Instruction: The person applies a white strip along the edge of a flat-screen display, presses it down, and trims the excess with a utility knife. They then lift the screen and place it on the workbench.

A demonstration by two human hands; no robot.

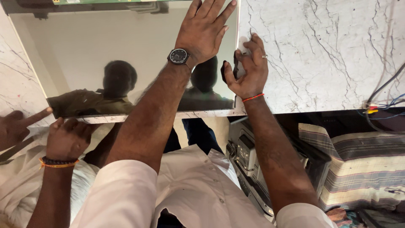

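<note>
White marble with grey veins makes up the table (329, 55) in front of me, and a large glossy panel (105, 55) lies flat on it, its near edge along the table's near edge. Its surface mirrors two dark heads and a pale ceiling.

My left hand (205, 29) lies flat on the panel near its far right corner, palm down, fingers spread and pointing away from me. A black wristwatch (179, 55) with a round dial sits on that wrist. My right hand (247, 69) is at the panel's right edge, just beside the left one. Its thumb and fingers curl around the edge and pinch it, the thumb on the glossy face and the fingers on the marble side. A ring (264, 56) shows on one finger and a red thread (252, 98) circles the wrist. Both my sleeves are white.

At the near left corner another person's hand (67, 137), wearing a dark bead and orange thread band, grips the panel's near edge from below. A second hand of that person (19, 124) points a finger at the panel's left corner.

Beneath the table on the right stand a grey machine (249, 164) and a striped cushion (363, 169). Coloured wires (382, 103) hang off the table's right end.
</note>
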